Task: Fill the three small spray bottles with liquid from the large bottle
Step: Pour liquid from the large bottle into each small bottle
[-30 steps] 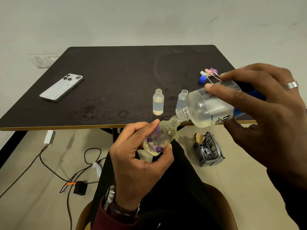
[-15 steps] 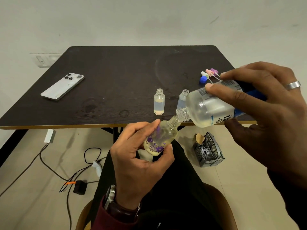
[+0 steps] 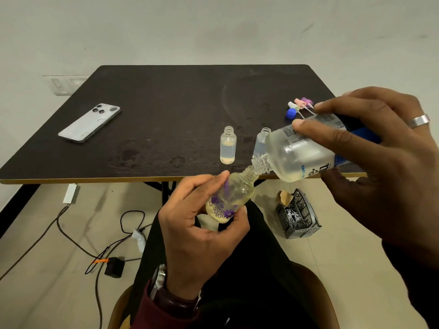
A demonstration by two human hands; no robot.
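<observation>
Against the earlier views nothing is seen moved: the flowered small bottle (image 3: 228, 200), barely filled, is gripped tilted by the left hand (image 3: 202, 233) below the desk (image 3: 166, 103) edge, mouth-to-mouth with the large bottle (image 3: 306, 150) gripped by the right hand (image 3: 380, 167), so pouring is judged ongoing.

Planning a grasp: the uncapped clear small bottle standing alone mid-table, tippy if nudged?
The clear small bottle is probably light: little liquid shows at its base. Tall and narrow, it likely tips if pushed near the neck. Uncapped, so tipping would likely spill onto the dark table.
</observation>
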